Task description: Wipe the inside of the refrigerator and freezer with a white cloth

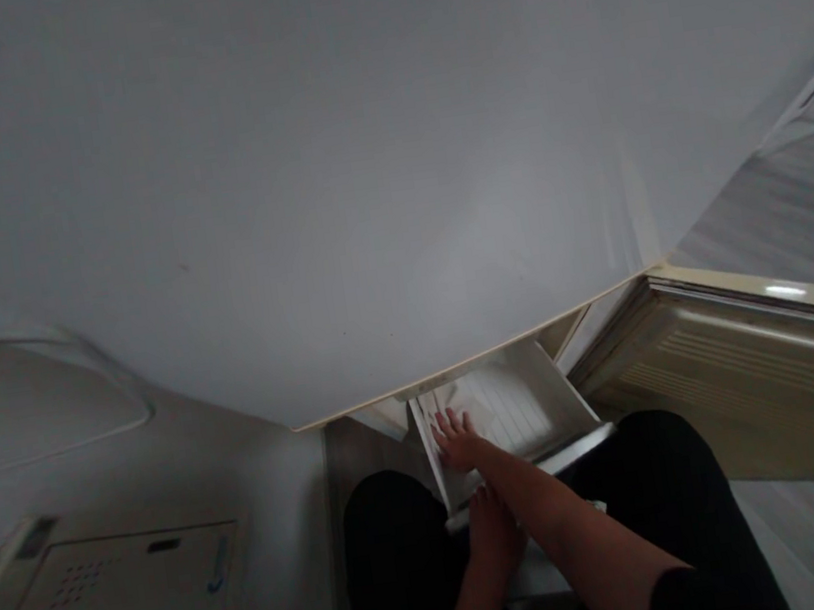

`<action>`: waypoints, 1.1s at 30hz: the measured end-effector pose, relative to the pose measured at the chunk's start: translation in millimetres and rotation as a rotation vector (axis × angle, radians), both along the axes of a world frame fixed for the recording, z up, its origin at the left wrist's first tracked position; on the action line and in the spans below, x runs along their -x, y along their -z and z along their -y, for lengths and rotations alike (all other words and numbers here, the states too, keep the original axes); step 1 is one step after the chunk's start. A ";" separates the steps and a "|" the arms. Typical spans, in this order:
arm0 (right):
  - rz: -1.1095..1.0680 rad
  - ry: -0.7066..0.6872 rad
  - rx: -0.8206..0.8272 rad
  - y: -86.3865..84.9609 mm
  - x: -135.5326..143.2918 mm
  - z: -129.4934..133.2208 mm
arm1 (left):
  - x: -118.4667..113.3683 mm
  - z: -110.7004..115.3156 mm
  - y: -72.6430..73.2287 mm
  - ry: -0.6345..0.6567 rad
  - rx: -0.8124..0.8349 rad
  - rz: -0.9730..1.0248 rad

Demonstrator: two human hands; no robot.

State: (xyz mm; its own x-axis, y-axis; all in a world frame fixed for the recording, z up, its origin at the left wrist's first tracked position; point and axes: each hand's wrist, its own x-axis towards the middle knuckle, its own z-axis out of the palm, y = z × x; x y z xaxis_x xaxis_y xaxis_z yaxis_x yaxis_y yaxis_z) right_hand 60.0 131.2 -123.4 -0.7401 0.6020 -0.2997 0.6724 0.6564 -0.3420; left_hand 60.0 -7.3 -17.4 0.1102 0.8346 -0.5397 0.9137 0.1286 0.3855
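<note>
A white drawer [528,409] is pulled out below a large pale grey surface. My right hand [459,441] reaches inside its left part, fingers spread, over a pale flat item [477,414] too dim to identify. At the drawer's front edge, my left hand [493,527] has its fingers bent over the rim, just below my right wrist. My right forearm crosses over the drawer front and hides part of it.
An opened door with a ribbed inner panel [749,368] stands to the right. My black-clothed knees flank the drawer. On the left are a white cable [113,371] and a pale panel with red marks [161,602]. Grey wood-look floor [801,199] shows at the right.
</note>
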 end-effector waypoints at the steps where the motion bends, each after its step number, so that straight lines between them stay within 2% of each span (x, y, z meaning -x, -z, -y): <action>1: -0.014 -0.023 0.003 -1.6 -2.0 -0.9 | 1.1 1.5 1.1 0.002 -0.007 -0.011; 5: 0.023 -0.023 0.032 -10.6 -41.7 -23.3 | 3.9 2.5 -1.8 -0.005 -0.011 -0.018; 11: 0.197 0.292 0.079 -17.1 -126.1 -47.8 | 1.7 -2.1 -12.6 -0.004 -0.027 -0.042; 13: 0.274 0.364 0.082 -22.2 -143.0 -51.7 | 0.0 -2.4 -13.1 -0.003 -0.033 -0.064; 16: 0.351 0.358 0.020 -31.9 -151.7 -57.5 | -0.6 -1.9 -14.3 0.001 -0.040 -0.066; 19: 0.341 0.327 -0.059 -38.2 -145.1 -61.4 | 6.5 1.3 -21.2 0.024 -0.002 -0.031; 22: 0.304 0.306 -0.087 -39.8 -130.0 -60.2 | 25.4 8.7 -31.0 0.046 -0.006 0.046; 25: 0.270 0.270 -0.030 -41.6 -106.9 -54.6 | 46.4 15.0 -33.3 -0.073 -0.024 -0.046; 28: 0.153 0.204 -0.015 -46.3 -75.7 -48.4 | 51.2 13.6 -24.1 -0.152 0.016 -0.151; 31: 0.004 0.017 -0.001 -48.2 -42.8 -42.5 | 34.7 6.4 -9.8 -0.075 0.090 -0.198; 33: -0.001 -0.063 0.003 -44.6 -25.6 -37.6 | 19.7 2.5 -1.8 -0.021 0.090 -0.196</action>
State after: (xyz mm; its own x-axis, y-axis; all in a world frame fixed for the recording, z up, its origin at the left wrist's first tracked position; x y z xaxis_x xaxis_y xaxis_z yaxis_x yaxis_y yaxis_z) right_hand 85.6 168.8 -78.9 -0.7767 0.5531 -0.3012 0.6295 0.6964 -0.3446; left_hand 40.3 -9.8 -15.7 -0.0212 0.7829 -0.6218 0.9666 0.1748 0.1872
